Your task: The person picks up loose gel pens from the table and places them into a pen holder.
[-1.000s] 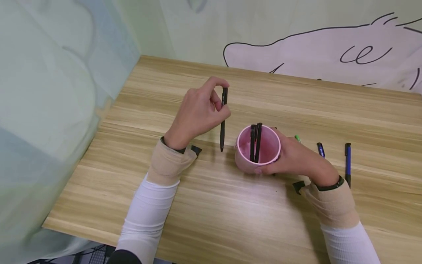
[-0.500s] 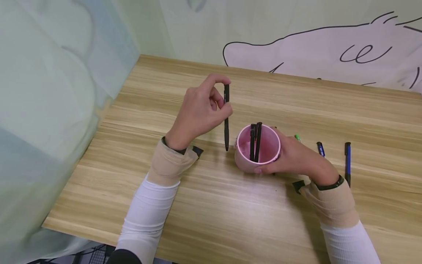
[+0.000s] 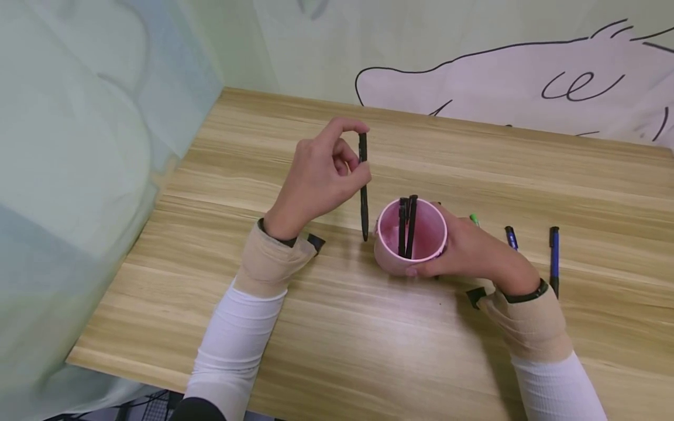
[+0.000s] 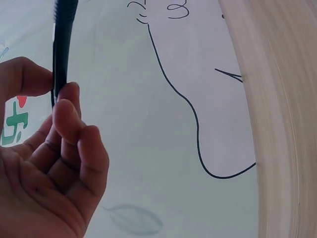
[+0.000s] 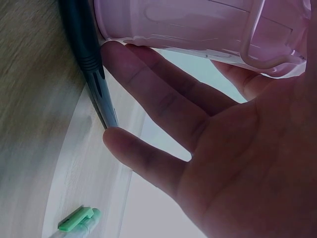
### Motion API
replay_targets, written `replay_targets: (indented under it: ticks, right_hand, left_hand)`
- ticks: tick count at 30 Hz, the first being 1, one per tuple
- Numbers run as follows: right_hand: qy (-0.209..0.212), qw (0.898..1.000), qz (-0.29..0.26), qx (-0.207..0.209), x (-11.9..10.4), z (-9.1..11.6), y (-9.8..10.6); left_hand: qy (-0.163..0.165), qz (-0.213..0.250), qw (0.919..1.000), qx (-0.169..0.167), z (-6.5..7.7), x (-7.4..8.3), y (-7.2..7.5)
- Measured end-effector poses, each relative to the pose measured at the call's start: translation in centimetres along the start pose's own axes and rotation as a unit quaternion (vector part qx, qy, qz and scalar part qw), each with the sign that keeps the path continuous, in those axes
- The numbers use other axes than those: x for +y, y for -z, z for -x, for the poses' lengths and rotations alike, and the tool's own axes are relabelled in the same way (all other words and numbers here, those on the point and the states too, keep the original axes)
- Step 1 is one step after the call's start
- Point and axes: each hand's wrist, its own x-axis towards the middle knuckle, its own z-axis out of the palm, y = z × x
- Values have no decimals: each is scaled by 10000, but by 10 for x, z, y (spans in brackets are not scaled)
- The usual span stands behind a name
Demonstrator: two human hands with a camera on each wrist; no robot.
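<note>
My left hand [image 3: 322, 169] pinches a black pen [image 3: 364, 207] between thumb and fingers, with the index fingertip at its top end. The pen stands nearly upright, tip down, just left of the pink cup [image 3: 388, 262]. That same pen [image 4: 60, 54] shows in the left wrist view. My right hand [image 3: 474, 248] holds the cup from its right side. Inside lean several black pens [image 3: 412, 228]. Another dark pen [image 5: 81, 39] lies on the table beside the cup, touched by right fingertips [image 5: 116, 139] in the right wrist view.
Right of the cup lie a green-ended pen [image 3: 475, 220], a blue pen [image 3: 512, 237] partly hidden by my right wrist, and a blue-and-black pen [image 3: 554, 260]. The wooden table [image 3: 342, 351] meets a printed wall covering [image 3: 295, 47] at the back.
My left hand has shifted slightly right and away from me, bringing the black pen closer to the cup's left side. My right hand and the cup have stayed put.
</note>
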Motion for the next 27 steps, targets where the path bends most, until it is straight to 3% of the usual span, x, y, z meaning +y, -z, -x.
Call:
replay_targets:
  ticks: [10,27]
  right_hand:
    - [121,9999,-116,-16,0,-1,-1]
    - [-76,9999,144,-51,-2,0,0]
  left_hand:
    - [-312,391,9981,366,2,1,-4]
    - [-448,719,9955,425,1,6,-6]
